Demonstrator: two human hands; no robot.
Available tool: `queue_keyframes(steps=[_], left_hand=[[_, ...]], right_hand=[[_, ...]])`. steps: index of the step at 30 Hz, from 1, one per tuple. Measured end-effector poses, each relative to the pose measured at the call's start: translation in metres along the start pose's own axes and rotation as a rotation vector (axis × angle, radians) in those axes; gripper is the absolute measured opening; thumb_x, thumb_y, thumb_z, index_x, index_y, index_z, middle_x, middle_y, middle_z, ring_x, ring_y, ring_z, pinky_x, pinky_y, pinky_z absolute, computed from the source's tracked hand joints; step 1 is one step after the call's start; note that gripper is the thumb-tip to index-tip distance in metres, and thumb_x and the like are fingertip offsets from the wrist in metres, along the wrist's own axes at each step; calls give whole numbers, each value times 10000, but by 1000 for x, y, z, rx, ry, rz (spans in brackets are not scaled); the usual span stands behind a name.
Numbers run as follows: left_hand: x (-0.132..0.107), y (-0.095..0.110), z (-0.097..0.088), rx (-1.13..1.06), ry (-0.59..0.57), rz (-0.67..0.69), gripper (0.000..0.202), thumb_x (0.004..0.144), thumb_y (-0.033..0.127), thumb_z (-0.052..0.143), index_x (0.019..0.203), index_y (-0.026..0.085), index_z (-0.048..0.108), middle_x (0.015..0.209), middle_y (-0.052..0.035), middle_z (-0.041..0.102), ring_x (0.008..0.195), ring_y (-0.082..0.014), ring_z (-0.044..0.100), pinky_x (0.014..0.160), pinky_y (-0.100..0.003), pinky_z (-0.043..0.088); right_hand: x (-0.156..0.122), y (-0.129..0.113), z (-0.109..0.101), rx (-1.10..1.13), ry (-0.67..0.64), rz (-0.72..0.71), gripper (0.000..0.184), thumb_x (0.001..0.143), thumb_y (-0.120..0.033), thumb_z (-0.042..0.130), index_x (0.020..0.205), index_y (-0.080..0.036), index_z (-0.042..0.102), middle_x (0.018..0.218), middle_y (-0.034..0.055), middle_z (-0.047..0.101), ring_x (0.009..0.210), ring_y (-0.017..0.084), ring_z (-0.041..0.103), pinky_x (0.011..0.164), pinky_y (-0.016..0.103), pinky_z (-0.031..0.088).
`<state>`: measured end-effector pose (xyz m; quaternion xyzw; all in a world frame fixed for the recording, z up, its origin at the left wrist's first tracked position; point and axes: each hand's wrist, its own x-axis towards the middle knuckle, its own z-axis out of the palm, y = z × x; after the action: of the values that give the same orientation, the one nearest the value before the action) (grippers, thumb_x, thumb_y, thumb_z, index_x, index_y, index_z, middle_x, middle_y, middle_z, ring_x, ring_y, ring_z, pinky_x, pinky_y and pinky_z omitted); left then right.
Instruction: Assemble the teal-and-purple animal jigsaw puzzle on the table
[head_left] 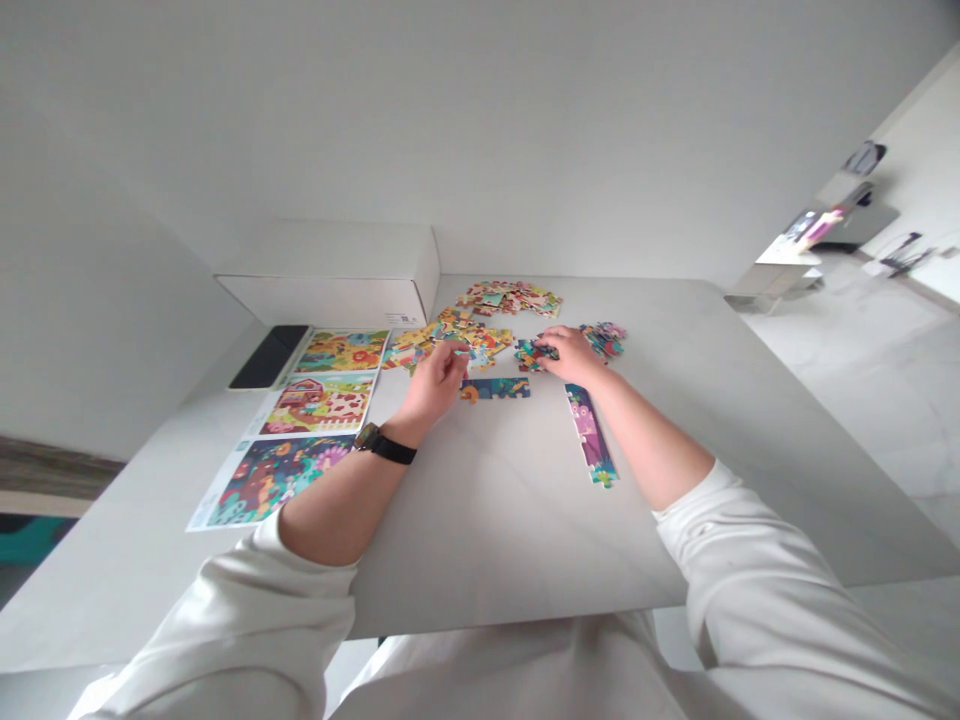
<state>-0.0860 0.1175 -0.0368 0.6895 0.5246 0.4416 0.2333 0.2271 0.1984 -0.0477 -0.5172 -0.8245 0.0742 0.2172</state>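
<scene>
My left hand (441,380) is closed, its fingertips pressed together beside the yellow puzzle pieces (487,342); whatever it holds is hidden. Just right of it lies a short joined row of dark blue puzzle pieces (504,388). My right hand (570,352) reaches onto a pile of dark puzzle pieces (529,355), thumb and fingers apart and touching them. More dark pieces (606,340) show beyond that hand. Below my right wrist, a joined strip of purple and blue puzzle pieces (589,435) runs toward me.
A picture sheet (255,430) with three printed scenes lies at left, partly under my left forearm. A black phone (270,357) rests by its upper corner. Behind stand a white box (330,290) and, farther right, a pile of reddish puzzle pieces (510,298). A wall borders the table's back edge.
</scene>
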Motion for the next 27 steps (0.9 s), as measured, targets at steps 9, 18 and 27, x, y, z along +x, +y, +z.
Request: queue_keyframes(steps=[9,18,27], left_hand=[[0,-1,0,13,-10,-3,305,1048,445,548,1219,227,675,788,5,696,695,-171,631,673,-282,453],[0,1,0,15,-6,2,286,1043,425,554,1209,230,679,782,5,691,686,-171,623,674,-286,452],[-1,23,-4,-116,-12,15,339,988,489,674,1202,225,663,867,-19,680,757,-170,633,698,-282,493]], right_hand=[[-2,-13,-4,-51,0,21,275,899,-398,871,1137,-261,859,1369,125,742,1324,339,665,1223,534,450],[-1,-8,-16,81,139,98,191,917,-323,800,1085,-237,824,1200,112,787,1184,316,715,1122,490,532],[-7,-23,-46,939,133,146,542,792,-577,884,1202,-257,734,925,16,775,829,208,732,837,394,643]])
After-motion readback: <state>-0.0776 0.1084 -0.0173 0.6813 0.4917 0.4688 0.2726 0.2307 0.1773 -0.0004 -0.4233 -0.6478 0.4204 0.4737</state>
